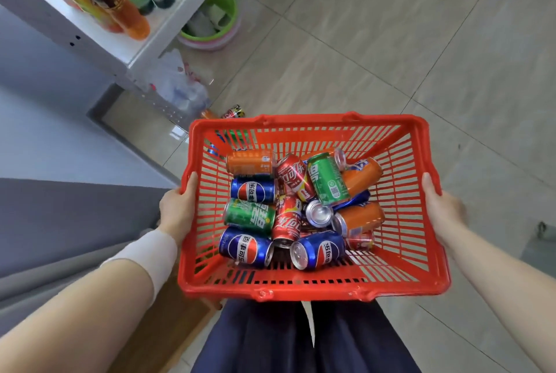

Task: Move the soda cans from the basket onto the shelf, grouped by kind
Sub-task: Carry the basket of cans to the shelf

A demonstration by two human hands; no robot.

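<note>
Navy cloth (301, 339) filled the view at 6 o'clock, just under the red basket (313, 293). Up at 11 o'clock stood the white shelf (99, 41) with bottles (132, 15) on it, well apart from the basket. The left hand (177, 207), a white band (150, 252) on its wrist, gripped the basket's 9 o'clock rim, with the thumb hooked over the edge and the fingers curled under, mostly hidden. Inside, the soda cans (287, 219) lay jumbled on their sides and touching, orange, blue, green and red mixed together, all in the basket. The right hand (442, 207) gripped the 3 o'clock rim likewise, thumb over the edge, fingers hidden below.
</note>
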